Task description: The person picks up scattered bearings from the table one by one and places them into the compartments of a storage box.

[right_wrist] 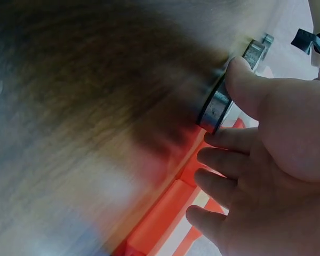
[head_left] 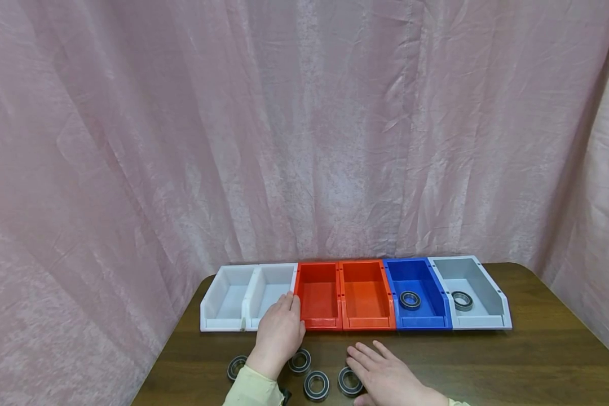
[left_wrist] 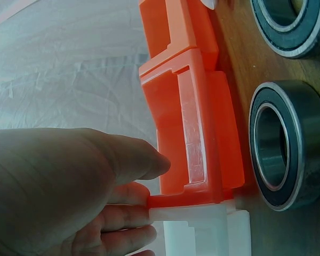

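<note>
My left hand (head_left: 279, 332) reaches over the front of the second white bin (head_left: 271, 272), beside the red bin (head_left: 320, 324). Its fingers are extended and nothing shows in them; whether they touch the bins I cannot tell. My right hand (head_left: 388, 375) is beside the rightmost ball bearing (head_left: 342, 382) on the table. In the right wrist view its thumb and index finger lie close around a bearing (right_wrist: 216, 106), the fingers not curled. More bearings lie on the table: one near the left wrist (head_left: 232, 369), one behind (head_left: 307, 355) and one in front (head_left: 326, 386).
Six bins stand side by side at the table's back. An orange bin (head_left: 367, 322) is beside the red one. The blue bin (head_left: 421, 322) and grey bin (head_left: 482, 322) each hold one bearing. A pink curtain (head_left: 304, 141) hangs behind the brown table (head_left: 538, 349).
</note>
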The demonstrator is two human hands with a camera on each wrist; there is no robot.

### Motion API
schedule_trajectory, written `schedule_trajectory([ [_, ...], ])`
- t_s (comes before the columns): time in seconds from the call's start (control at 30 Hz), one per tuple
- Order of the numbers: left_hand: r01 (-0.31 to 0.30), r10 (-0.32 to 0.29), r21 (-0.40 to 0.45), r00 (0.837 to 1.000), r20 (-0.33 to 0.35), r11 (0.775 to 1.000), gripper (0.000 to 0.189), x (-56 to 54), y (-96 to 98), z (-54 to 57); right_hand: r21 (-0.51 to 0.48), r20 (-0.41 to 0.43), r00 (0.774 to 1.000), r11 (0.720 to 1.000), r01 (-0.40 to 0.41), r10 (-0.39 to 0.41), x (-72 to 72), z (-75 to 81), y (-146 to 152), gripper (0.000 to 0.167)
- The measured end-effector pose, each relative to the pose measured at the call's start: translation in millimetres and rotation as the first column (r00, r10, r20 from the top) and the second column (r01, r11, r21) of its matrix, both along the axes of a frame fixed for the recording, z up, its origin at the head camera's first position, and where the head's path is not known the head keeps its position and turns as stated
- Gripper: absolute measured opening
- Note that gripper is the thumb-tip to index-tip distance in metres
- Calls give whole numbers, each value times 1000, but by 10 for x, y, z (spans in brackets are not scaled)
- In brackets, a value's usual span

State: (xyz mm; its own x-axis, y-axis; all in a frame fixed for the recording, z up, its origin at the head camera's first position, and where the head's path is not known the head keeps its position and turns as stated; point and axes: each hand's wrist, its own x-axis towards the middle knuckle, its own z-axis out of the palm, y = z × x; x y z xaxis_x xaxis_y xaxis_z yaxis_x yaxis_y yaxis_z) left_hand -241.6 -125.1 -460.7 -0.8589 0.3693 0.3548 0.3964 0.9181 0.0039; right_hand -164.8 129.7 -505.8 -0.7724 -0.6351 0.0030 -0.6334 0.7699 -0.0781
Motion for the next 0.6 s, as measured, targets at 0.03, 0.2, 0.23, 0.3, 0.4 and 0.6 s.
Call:
schedule_trajectory([
  [0.03,0,0,-1,1000,-1,1000,64,1,-1,1,-5,-5,1000,1000,-7,7,-3,-7,2,73],
  [0.2,-1,1,-6,1000,-4,1000,65,-1,-4,-1,-11,-67,997,999,-35,34,-6,-22,-12,72],
  [0.23,-2,2,-5,1000,-2,1000,65,0,-5,-2,-4,-70,997,1000,-31,31,-4,-12,-20,72],
  [0.3,-2,2,-3,1000,0,1000,65,0,-5,-2,-1,-70,997,1000,-21,21,-7,-5,-37,72],
  [0.4,-1,1,-3,1000,4,1000,64,0,-3,4,5,-40,999,1000,4,-4,-8,21,-66,71],
  [0.6,6,-6,-2,1000,-9,1000,65,-2,-7,8,5,9,1000,1000,29,-29,-19,33,-98,68],
])
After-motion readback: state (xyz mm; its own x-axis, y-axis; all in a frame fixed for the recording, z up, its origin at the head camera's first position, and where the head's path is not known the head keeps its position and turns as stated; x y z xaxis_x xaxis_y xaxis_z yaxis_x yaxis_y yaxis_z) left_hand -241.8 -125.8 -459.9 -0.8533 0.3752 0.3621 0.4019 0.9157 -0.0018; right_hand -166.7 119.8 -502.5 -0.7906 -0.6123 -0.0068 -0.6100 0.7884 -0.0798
